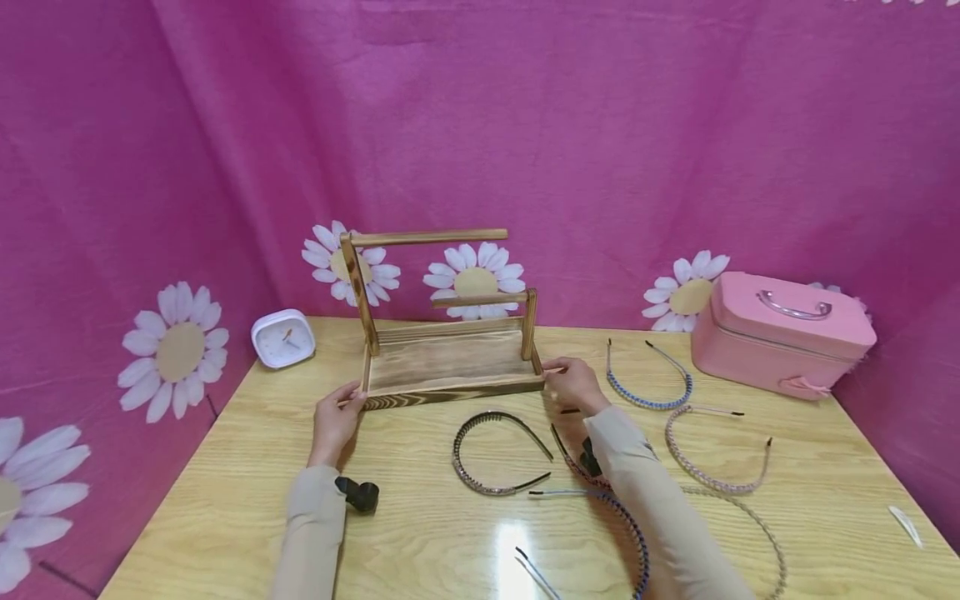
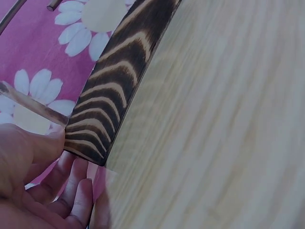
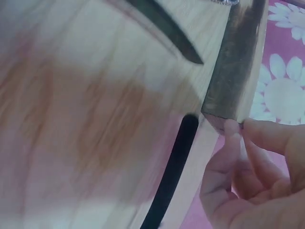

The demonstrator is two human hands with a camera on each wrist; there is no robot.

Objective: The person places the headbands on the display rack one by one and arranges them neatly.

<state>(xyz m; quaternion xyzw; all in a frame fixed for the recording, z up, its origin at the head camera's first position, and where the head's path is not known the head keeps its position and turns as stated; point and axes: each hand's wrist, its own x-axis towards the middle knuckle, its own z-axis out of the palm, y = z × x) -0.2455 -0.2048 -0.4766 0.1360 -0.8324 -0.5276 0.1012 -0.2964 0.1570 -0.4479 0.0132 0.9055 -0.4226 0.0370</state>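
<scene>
A wooden rack (image 1: pixel 453 398) stands at the back middle of the table, with a shallow tray base and two horizontal bars at different heights on side posts. My left hand (image 1: pixel 335 423) holds its front left corner; in the left wrist view the thumb (image 2: pixel 47 143) lies against the end of the dark-striped front board (image 2: pixel 109 90), with curled fingers below. At the front right corner, my right hand (image 1: pixel 573 385) grips the rack's end. The right wrist view shows thumb and forefinger tips together at the corner of the front board (image 3: pixel 233 71).
Before the rack lies a black headband (image 1: pixel 457 454). Blue (image 1: pixel 652 405), pink (image 1: pixel 701 477) and dark blue (image 1: pixel 637 533) headbands lie around my right arm. A pink case (image 1: pixel 780 333) stands back right, a white clock (image 1: pixel 283 337) back left. A white clip (image 1: pixel 905 527) lies far right.
</scene>
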